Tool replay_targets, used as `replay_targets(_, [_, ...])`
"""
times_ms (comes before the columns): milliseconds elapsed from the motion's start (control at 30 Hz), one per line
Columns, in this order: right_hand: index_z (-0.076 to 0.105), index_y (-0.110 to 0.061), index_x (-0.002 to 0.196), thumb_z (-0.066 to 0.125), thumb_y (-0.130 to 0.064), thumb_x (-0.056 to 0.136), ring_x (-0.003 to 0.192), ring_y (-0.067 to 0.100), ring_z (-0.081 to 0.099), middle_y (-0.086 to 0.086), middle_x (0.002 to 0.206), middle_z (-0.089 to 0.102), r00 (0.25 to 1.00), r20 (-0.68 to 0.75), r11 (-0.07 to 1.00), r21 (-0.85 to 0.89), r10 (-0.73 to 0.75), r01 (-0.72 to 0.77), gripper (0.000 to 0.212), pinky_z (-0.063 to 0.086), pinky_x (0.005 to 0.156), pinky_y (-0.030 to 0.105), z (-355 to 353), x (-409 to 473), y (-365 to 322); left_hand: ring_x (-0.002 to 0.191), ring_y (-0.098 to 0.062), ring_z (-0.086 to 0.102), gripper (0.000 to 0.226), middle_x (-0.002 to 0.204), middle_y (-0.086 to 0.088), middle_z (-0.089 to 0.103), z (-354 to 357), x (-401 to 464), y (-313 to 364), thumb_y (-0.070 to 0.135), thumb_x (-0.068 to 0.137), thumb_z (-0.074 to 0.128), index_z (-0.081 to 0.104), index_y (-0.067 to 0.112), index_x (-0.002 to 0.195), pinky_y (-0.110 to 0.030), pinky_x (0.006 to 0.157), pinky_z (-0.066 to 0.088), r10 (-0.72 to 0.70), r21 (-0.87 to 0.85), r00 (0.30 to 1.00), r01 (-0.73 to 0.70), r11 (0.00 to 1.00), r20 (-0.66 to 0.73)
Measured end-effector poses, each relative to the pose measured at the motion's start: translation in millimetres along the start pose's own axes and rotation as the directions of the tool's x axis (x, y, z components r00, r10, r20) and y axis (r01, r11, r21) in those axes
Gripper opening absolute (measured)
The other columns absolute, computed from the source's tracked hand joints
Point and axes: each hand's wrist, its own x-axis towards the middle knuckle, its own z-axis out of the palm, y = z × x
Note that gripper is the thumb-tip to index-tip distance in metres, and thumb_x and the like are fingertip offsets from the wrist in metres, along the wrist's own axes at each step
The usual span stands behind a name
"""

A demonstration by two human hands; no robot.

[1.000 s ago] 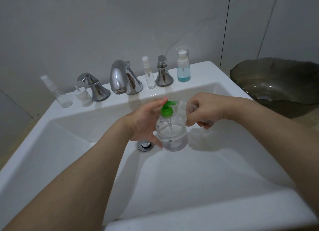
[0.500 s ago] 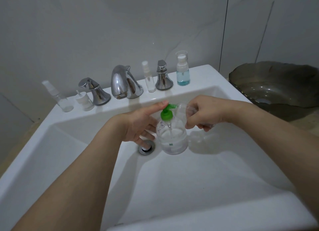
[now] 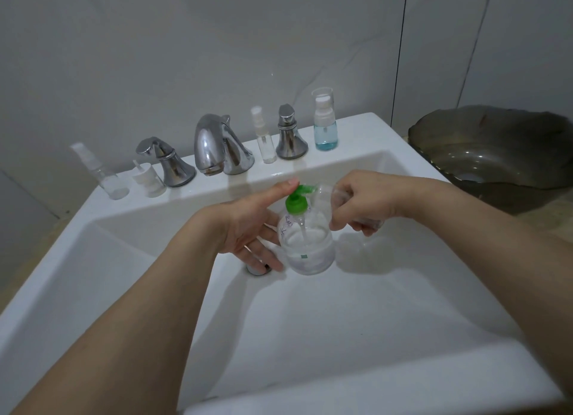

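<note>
Clearly mid-fill: the left hand (image 3: 245,228) clasped the pump bottle (image 3: 310,247) at frame centre, above the sink (image 3: 341,321), with its thumb resting on the green pump (image 3: 296,202). Just to the right, the right hand (image 3: 362,203) curled round a tilted clear vial (image 3: 325,194), mouth at the spout. Next, I judged, came a firm downward press, with the vial kept under the spout.

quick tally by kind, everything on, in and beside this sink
ledge bottles: 4 (spray bottle, white-capped bottle, slim bottle, blue bottle)
held bottles: 2 (green pump bottle, small clear bottle)
tap handles: 2 (left handle, right handle)
spout: 1
drain: 1
glass bowl: 1
total: 11
</note>
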Motion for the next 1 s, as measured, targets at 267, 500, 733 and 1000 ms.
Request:
replay_targets(267, [0.056, -0.005, 0.072, 0.073, -0.01, 0.079, 0.039, 0.021, 0.047, 0.011, 0.053, 0.055, 1.0, -0.003, 1.0, -0.002, -0.001, 0.001, 0.019, 0.047, 0.05, 0.028, -0.2, 0.9, 1.3, 0.093, -0.042, 0.073, 0.105, 0.118, -0.01, 0.073, 0.5, 1.9, 0.4, 0.091, 0.059, 0.042, 0.068, 0.011, 0.122, -0.046, 0.088, 0.056, 0.018, 0.008, 1.0, -0.018, 1.0, -0.004])
replay_targets(500, [0.057, -0.008, 0.07, 0.074, -0.011, 0.078, 0.04, 0.021, 0.049, 0.011, 0.055, 0.057, 0.999, -0.051, 1.0, -0.006, -0.019, 0.019, 0.019, 0.046, 0.05, 0.026, -0.9, 0.8, 0.4, 0.092, -0.042, 0.074, 0.117, 0.116, -0.012, 0.074, 1.6, -0.1, 1.3, 0.098, 0.052, 0.036, 0.069, 0.01, 0.121, -0.044, 0.085, 0.058, 0.022, 0.044, 0.999, -0.02, 0.999, -0.044])
replay_targets(733, [0.058, -0.007, 0.069, 0.074, -0.01, 0.078, 0.041, 0.023, 0.049, 0.011, 0.053, 0.056, 0.998, -0.061, 1.0, 0.006, -0.024, 0.025, 0.019, 0.043, 0.045, 0.022, -1.8, -0.3, -1.0, 0.09, -0.042, 0.074, 0.129, 0.112, -0.015, 0.074, 4.6, 0.6, 2.7, 0.102, 0.046, 0.03, 0.066, 0.005, 0.122, -0.043, 0.081, 0.059, 0.014, 0.041, 0.999, -0.012, 0.999, -0.046])
replay_targets(1000, [0.059, -0.003, 0.074, 0.074, -0.01, 0.078, 0.044, 0.024, 0.048, 0.014, 0.057, 0.055, 1.0, -0.003, 1.0, -0.007, 0.008, -0.008, 0.016, 0.047, 0.049, 0.027, 0.2, 0.6, -0.8, 0.093, -0.042, 0.073, 0.102, 0.114, -0.011, 0.075, 2.2, 0.5, -1.6, 0.091, 0.065, 0.04, 0.067, 0.011, 0.122, -0.039, 0.079, 0.059, 0.019, -0.013, 1.0, -0.019, 1.0, 0.005])
